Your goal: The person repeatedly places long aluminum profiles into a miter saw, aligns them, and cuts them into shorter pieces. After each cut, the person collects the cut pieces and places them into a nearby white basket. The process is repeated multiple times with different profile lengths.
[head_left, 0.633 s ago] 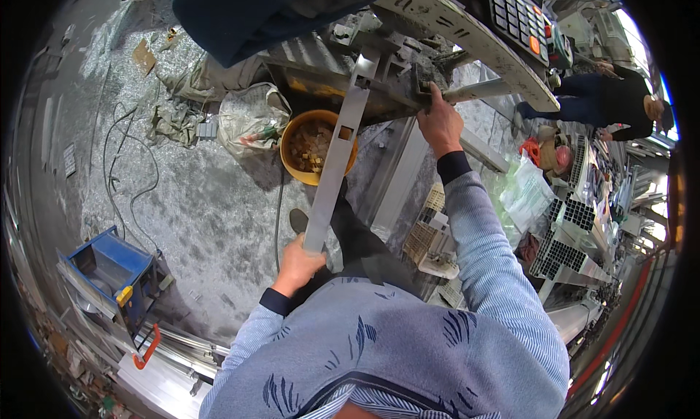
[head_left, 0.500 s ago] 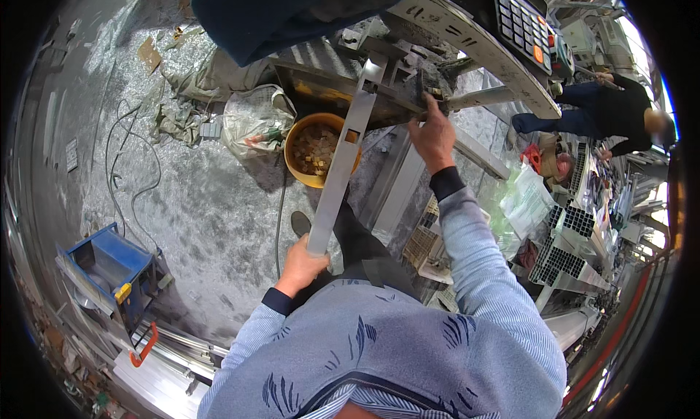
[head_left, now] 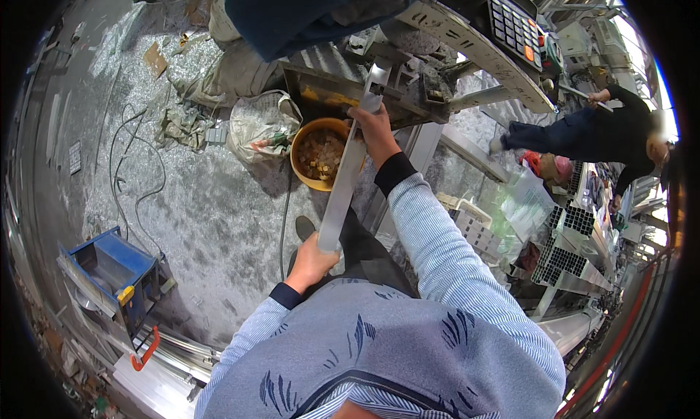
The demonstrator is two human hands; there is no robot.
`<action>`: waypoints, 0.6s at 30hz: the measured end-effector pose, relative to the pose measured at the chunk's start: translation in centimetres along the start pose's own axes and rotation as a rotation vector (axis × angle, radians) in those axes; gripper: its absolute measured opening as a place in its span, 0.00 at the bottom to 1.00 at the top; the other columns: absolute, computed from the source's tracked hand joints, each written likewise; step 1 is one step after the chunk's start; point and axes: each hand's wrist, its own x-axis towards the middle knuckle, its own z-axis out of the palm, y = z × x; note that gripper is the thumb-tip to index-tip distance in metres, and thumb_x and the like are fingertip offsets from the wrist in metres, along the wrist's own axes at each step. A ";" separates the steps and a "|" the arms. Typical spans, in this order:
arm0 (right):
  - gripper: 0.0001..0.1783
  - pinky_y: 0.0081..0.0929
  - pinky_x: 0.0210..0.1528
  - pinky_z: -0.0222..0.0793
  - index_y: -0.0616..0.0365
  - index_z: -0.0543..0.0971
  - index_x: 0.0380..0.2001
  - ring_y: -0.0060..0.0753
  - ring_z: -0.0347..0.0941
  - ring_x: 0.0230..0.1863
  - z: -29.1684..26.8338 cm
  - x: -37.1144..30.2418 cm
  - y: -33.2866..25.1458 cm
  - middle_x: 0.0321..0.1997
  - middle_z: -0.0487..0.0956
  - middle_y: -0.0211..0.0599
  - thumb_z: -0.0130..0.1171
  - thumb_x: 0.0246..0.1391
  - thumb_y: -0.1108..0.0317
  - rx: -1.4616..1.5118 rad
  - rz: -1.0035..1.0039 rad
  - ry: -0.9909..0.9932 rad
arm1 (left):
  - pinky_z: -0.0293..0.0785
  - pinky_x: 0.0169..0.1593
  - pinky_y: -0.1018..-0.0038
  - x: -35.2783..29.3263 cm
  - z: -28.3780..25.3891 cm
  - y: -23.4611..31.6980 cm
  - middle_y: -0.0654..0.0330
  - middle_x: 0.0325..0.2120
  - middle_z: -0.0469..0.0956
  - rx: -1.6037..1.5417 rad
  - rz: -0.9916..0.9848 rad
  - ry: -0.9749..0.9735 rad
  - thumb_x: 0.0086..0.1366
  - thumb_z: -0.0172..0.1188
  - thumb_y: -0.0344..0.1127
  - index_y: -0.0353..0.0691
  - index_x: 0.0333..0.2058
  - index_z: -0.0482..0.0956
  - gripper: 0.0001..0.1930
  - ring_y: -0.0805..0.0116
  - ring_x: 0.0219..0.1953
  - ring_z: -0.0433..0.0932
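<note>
A long silvery metal profile (head_left: pixel 344 184) slants away from my body, its far end with a cut-out at the edge of a dark machine (head_left: pixel 408 91). My left hand (head_left: pixel 315 262) is closed around its near end. Farther up, my right hand (head_left: pixel 375 127) grips the profile's right side, fingers wrapped over it and covering part of it. Below and left of the profile stands a yellow bucket (head_left: pixel 297 157) holding small offcuts.
A white sack (head_left: pixel 259 124) lies left of the bucket. A blue metal stand (head_left: pixel 117 262) is at the left, a cable (head_left: pixel 138 178) on the floor. Bundled square tubes (head_left: pixel 561 251) lie at the right. Another person (head_left: pixel 605 131) stands far right, and a calculator (head_left: pixel 514 29) sits above.
My right hand has left the machine's lever area and moved left onto the metal profile. The profile has shifted slightly right. The other person has moved, now holding a light-coloured strip.
</note>
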 end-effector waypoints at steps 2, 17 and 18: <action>0.24 0.33 0.34 0.79 0.58 0.70 0.53 0.31 0.84 0.36 0.0 -0.1 0.1 0.42 0.81 0.38 0.67 0.57 0.66 -0.011 -0.014 0.004 | 0.76 0.30 0.71 0.1 -0.1 0.1 0.59 0.27 0.80 0.009 0.016 -0.009 0.58 0.68 0.31 0.33 0.47 0.76 0.19 0.73 0.26 0.79; 0.29 0.34 0.41 0.75 0.62 0.70 0.56 0.33 0.78 0.40 -0.9 1.8 2.0 0.44 0.77 0.38 0.69 0.53 0.65 -0.094 -0.098 0.027 | 0.78 0.33 0.67 0.4 0.0 0.2 0.55 0.27 0.81 0.065 0.133 0.029 0.56 0.67 0.34 0.34 0.44 0.77 0.18 0.66 0.27 0.81; 0.30 0.34 0.41 0.75 0.62 0.71 0.56 0.33 0.78 0.40 -0.9 1.7 2.0 0.45 0.77 0.38 0.69 0.53 0.65 -0.083 -0.086 0.025 | 0.78 0.33 0.67 0.4 0.0 0.1 0.55 0.28 0.81 0.045 0.094 0.012 0.57 0.67 0.34 0.34 0.44 0.77 0.18 0.65 0.28 0.82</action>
